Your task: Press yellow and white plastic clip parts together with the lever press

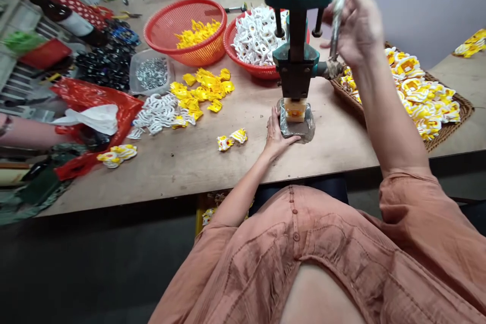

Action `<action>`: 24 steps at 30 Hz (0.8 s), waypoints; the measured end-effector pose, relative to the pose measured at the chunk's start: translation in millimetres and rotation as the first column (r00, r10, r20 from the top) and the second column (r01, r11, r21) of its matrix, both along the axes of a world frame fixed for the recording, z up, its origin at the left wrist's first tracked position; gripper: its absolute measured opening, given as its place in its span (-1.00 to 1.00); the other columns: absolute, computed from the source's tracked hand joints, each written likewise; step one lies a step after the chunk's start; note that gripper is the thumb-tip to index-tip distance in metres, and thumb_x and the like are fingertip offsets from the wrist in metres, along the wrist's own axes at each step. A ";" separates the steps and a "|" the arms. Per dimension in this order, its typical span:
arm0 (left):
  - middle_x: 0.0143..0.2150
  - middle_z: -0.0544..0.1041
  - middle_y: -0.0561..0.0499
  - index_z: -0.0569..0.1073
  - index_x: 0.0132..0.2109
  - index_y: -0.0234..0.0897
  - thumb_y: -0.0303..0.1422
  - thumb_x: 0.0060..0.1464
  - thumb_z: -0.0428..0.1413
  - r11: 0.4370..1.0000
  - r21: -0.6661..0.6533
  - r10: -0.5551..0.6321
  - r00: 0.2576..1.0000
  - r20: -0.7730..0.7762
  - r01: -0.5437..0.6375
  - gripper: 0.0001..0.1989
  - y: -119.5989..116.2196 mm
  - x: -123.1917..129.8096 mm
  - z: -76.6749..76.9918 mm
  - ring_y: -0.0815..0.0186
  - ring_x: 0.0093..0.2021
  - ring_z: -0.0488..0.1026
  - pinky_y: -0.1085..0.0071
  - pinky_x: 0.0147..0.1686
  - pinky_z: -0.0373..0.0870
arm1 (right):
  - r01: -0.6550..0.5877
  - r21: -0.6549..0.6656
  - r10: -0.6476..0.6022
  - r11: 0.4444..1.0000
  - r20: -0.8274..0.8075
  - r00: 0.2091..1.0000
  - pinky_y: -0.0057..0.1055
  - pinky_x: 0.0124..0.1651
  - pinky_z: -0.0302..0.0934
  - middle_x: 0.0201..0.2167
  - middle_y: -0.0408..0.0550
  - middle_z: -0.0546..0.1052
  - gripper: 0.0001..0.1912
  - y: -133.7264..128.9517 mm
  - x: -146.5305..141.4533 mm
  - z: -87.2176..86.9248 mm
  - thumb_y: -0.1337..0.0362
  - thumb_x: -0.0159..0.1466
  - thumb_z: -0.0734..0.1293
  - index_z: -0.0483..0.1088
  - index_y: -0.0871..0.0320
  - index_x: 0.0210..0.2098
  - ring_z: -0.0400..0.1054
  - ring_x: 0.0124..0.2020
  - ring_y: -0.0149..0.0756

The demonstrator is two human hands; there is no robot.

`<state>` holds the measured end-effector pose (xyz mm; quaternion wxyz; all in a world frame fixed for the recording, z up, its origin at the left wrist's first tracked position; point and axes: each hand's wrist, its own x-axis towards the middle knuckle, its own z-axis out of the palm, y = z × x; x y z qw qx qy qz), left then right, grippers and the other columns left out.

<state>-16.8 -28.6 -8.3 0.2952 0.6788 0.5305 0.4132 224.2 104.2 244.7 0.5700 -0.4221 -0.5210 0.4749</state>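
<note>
Closest to my camera is a salmon-coloured buttoned shirt (235, 268), and past it runs the front edge of the wooden table (197, 162). My left hand (276, 139) rests against the hand press's base (296, 134), fingers spread along its left side and thumb laid across the front; they clench nothing. Just left of that hand, two small yellow-and-white pieces (231, 139) lie on the table.

On the base, directly under the green press head (296, 54), is a pale block (295, 111) with a yellow-orange patch on its front. My right hand (360, 25) is up at the press lever (337, 7), palm side against it; with the motion blur I cannot tell whether the fingers are clenched round the shaft or only pushing it. Beyond that forearm a wicker basket (461, 111) holds a heap of yellow-and-white pieces.

To the left sit a pile of white loops (156, 114), then loose yellow pieces (205, 88) and a clear tub (133, 72) of small metal parts. Farther back, two red mesh baskets stand side by side: the left one (163, 43) holds yellow pieces, the right one (261, 71) white pieces.
</note>
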 end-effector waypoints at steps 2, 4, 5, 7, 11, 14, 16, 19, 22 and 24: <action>0.49 0.28 -0.32 -0.25 0.65 -0.02 -0.06 -0.23 0.61 1.000 0.004 -0.001 1.000 -0.003 0.001 0.56 0.1 1.7 1.1 -0.23 0.51 0.24 -0.21 0.53 0.09 | 0.035 0.239 -0.040 0.970 0.018 0.999 -0.43 0.00 0.47 -0.26 -0.20 0.55 -0.59 -39.8 -7.5 10.0 0.09 0.62 0.11 0.49 0.22 -0.02 0.60 -0.16 -0.47; 0.49 0.28 -0.31 -0.27 0.65 -0.02 -0.03 -0.21 0.60 1.000 0.001 0.001 1.000 -0.013 -0.001 0.56 -1.3 3.2 1.8 -0.22 0.51 0.24 -0.19 0.54 0.09 | 0.044 0.597 -0.180 0.801 0.170 0.969 -0.24 0.12 0.52 -0.25 -0.20 0.55 -0.75 -92.5 -12.3 -15.1 0.04 0.53 0.35 0.47 0.09 -0.13 0.62 -0.12 -0.35; 0.49 0.26 -0.31 -0.27 0.65 -0.02 -0.01 -0.20 0.60 1.000 -0.006 0.005 1.000 -0.021 -0.005 0.55 -2.3 3.8 2.1 -0.22 0.51 0.24 -0.18 0.54 0.09 | 0.027 0.693 -0.269 0.720 0.244 0.932 -0.07 0.25 0.48 -0.27 -0.19 0.55 -0.72 -117.7 -12.7 -37.5 0.00 0.49 0.40 0.43 0.06 -0.22 0.63 -0.09 -0.26; 0.52 0.22 -0.31 -0.26 0.65 -0.01 0.01 -0.18 0.59 1.000 -0.022 0.017 0.999 -0.048 -0.018 0.54 -4.7 4.6 2.4 -0.23 0.51 0.22 -0.17 0.54 0.09 | -0.160 0.791 -0.421 0.590 0.471 0.775 0.35 0.49 0.17 -0.41 -0.21 0.54 -0.62 -155.9 -9.0 -88.1 0.03 0.49 0.41 0.32 0.07 -0.38 0.65 0.02 -0.05; 0.54 0.17 -0.33 -0.27 0.66 -0.03 0.00 -0.15 0.57 0.999 -0.036 0.030 0.995 -0.100 -0.034 0.52 -8.2 5.2 3.8 -0.25 0.54 0.18 -0.16 0.54 0.08 | -0.317 0.704 -0.473 0.636 0.680 0.560 0.44 0.57 -0.13 -0.10 -0.04 0.70 -0.56 -173.0 7.1 -149.9 -0.04 0.52 0.32 0.34 0.09 -0.41 0.48 0.35 0.10; 0.55 0.17 -0.33 -0.31 0.66 -0.06 -0.02 -0.13 0.56 0.998 -0.048 0.027 0.993 -0.115 -0.032 0.52 -8.9 6.3 5.1 -0.24 0.54 0.17 -0.13 0.54 0.09 | -0.401 0.598 -0.377 0.694 0.776 0.505 0.41 0.63 -0.39 -0.02 -0.05 0.70 -0.60 -165.2 14.2 -154.7 -0.05 0.49 0.35 0.39 0.07 -0.37 0.39 0.44 0.08; 0.55 0.17 -0.34 -0.31 0.67 -0.09 -0.04 -0.13 0.56 0.998 -0.050 0.028 0.993 -0.117 -0.034 0.53 -9.6 8.1 6.0 -0.23 0.54 0.17 -0.12 0.54 0.09 | -0.352 0.536 -0.356 0.767 0.813 0.461 0.39 0.63 -0.40 0.00 -0.02 0.68 -0.59 -165.5 12.8 -157.0 -0.06 0.47 0.37 0.37 0.06 -0.39 0.35 0.47 0.10; 0.53 0.19 -0.36 -0.28 0.67 -0.13 -0.08 -0.13 0.57 0.997 -0.056 0.043 0.991 -0.124 -0.051 0.52 -11.8 11.4 8.0 -0.24 0.53 0.17 -0.13 0.55 0.07 | -0.265 0.593 -0.429 0.761 0.765 0.481 0.40 0.58 -0.22 -0.08 0.02 0.67 -0.51 -173.5 6.0 -160.2 -0.09 0.48 0.34 0.33 0.09 -0.44 0.38 0.42 0.13; 0.54 0.19 -0.33 -0.21 0.66 -0.09 -0.10 -0.15 0.58 0.993 -0.095 0.059 0.991 -0.121 -0.071 0.48 -12.4 10.7 9.7 -0.25 0.54 0.15 -0.16 0.55 0.05 | -0.278 0.679 -0.413 0.679 0.667 0.620 0.40 0.56 -0.10 -0.31 -0.10 0.61 -0.45 -176.3 -0.6 -131.0 -0.18 0.50 0.29 0.32 0.09 -0.44 0.56 0.16 0.02; 0.49 0.26 -0.29 -0.10 0.65 -0.10 -0.09 -0.15 0.58 0.991 -0.123 0.052 0.997 -0.056 -0.059 0.42 -8.8 6.1 10.0 -0.22 0.51 0.21 -0.12 0.53 0.12 | -0.184 0.644 -0.348 0.743 0.605 0.716 0.30 0.56 0.00 -0.40 -0.17 0.52 -0.40 -165.8 -5.2 -85.9 -0.30 0.48 0.24 0.31 0.06 -0.41 0.59 -0.06 -0.14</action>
